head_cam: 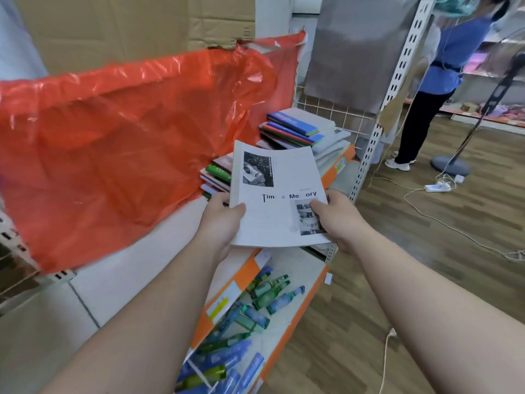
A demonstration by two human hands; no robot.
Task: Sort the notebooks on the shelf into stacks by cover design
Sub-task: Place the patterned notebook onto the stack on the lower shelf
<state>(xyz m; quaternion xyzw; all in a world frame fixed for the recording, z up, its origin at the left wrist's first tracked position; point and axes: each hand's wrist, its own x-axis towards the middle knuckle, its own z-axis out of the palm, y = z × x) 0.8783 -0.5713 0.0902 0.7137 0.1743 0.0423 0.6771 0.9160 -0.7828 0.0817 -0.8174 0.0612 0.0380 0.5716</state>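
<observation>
We judge the sorting partway done: our left grip (221, 220) and right grip (338, 217) each clasp a near corner of the white "Time & Memory" notebook (272, 223), held over the shelf (331, 175) and not yet laid on any pile. At its ten o'clock lies a near stack (218, 174) of coloured covers. At one o'clock a far stack (298, 129) mixes coloured covers over pale ones, so it looks unsorted
</observation>
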